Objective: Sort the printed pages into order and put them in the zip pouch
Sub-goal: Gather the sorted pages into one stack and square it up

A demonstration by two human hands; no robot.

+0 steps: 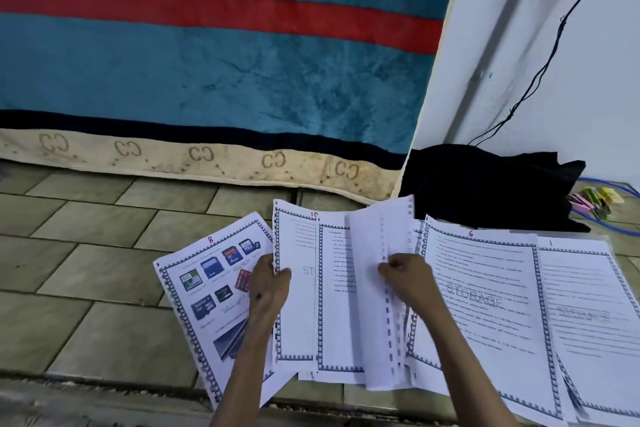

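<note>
Both forearms reach in from the bottom edge. Left hand (269, 282) pinches the left edge of page 10 (294, 288), thumb on top, fingers curled behind. Right hand (403, 274) pinches a curled sheet (367, 288) mid-stack, fingers closed on its punched margin. Pages lie fanned on the tile floor (86, 253): page 8 (207, 291) left, page 6 (485, 288) and page 1 (585, 305) right. Can't pick out the zip pouch.
</note>
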